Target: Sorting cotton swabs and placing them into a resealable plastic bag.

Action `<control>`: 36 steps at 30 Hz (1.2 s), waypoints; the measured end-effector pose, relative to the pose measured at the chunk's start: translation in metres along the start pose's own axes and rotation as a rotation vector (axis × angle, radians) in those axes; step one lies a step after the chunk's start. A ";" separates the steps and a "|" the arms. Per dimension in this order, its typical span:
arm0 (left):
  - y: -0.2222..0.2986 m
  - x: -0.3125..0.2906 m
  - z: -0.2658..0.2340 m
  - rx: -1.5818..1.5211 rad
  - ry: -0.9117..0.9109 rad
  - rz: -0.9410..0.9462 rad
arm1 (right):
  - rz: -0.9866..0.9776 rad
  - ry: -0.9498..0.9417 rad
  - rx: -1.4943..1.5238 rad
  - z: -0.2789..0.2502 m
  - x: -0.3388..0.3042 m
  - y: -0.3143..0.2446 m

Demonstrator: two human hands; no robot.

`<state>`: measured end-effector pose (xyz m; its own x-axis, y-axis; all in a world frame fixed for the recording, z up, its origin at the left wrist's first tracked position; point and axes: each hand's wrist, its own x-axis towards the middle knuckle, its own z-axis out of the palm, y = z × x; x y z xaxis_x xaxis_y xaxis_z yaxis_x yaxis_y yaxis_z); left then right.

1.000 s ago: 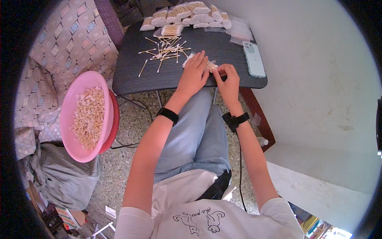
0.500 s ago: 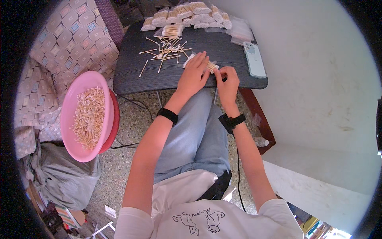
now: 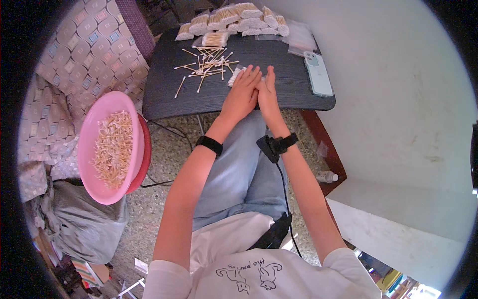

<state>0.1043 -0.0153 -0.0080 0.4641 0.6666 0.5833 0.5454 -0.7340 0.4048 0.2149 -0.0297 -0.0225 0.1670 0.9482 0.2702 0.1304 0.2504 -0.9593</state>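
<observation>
"As I watch from afar, what looms largest?"

"I see a pale, scuffed wall (image 3: pixel 398 99), then a black, finely grained table (image 3: pixel 284 55) with rounded corners; left of it, a glossy pink basin (image 3: pixel 84 154) full of loose swabs (image 3: pixel 114 149). Bagged bundles (image 3: pixel 229 19) line the table's far edge."

"Hands?"

"My left hand (image 3: pixel 242 90) lies flat, fingers straight, over a swab packet (image 3: pixel 232 79) near the front edge. The right hand (image 3: pixel 269 94) abuts it, fingers extended, gripping nothing I can see."

"Smallest?"

"Scattered cotton-tipped sticks (image 3: pixel 213 63), just beyond."
</observation>
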 end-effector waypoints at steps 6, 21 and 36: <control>0.001 0.001 -0.005 -0.119 0.000 -0.019 | -0.024 -0.139 0.072 -0.041 0.007 -0.011; 0.000 0.005 0.005 0.012 0.098 -0.068 | -0.125 -0.154 -0.162 -0.061 0.007 -0.013; 0.011 0.013 0.009 0.269 0.081 -0.082 | -0.084 -0.204 -0.091 -0.060 0.006 -0.018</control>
<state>0.1224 -0.0134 -0.0019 0.3594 0.7017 0.6151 0.7494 -0.6099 0.2578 0.2725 -0.0403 0.0017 -0.0483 0.9469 0.3180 0.2249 0.3205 -0.9202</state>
